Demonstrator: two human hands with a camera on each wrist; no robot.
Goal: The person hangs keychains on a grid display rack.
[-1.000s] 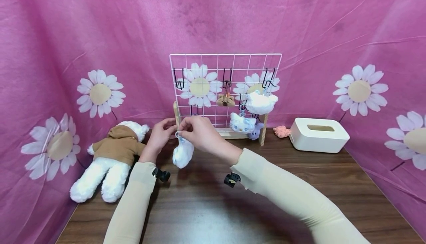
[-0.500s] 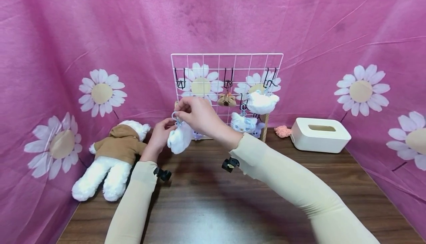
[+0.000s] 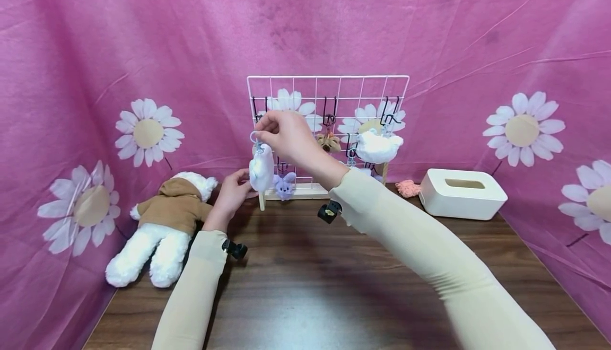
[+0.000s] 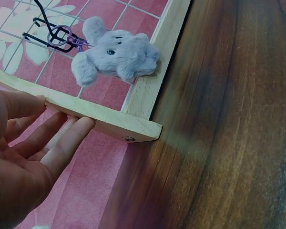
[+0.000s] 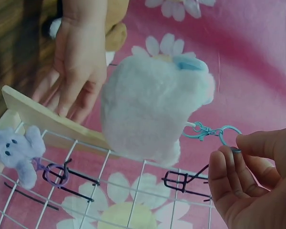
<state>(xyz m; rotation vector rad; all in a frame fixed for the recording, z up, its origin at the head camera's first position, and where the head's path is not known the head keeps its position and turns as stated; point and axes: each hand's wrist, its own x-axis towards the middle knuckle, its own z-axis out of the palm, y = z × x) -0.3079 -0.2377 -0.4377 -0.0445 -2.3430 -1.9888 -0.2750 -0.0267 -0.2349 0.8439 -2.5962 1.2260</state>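
Observation:
My right hand [image 3: 291, 133] pinches the light-blue ring [image 5: 229, 136] of a white plush keychain [image 5: 140, 102], which dangles below the fingertips in front of the rack's left side. A black double hook [image 5: 178, 181] on the white wire grid rack [image 3: 329, 76] is close to those fingertips in the right wrist view. Low on the rack's left side, my left hand [image 3: 232, 196] grips the wooden side post [image 4: 109, 119], thumb on one face and fingers on the other. Beside that post a purple plush keychain [image 4: 117, 52] hangs from a lower hook.
A brown bear keychain [image 3: 328, 142] and a white plush keychain [image 3: 379, 146] hang farther right. A white teddy bear in a brown hoodie [image 3: 167, 207] lies left on the wooden table [image 3: 305, 286]. Rightward are a coral yarn item [image 3: 408, 188] and a white tissue box [image 3: 463, 196].
My right hand has lifted the white plush keychain from low near the left post up toward the upper left hook. The left hand stays at the post.

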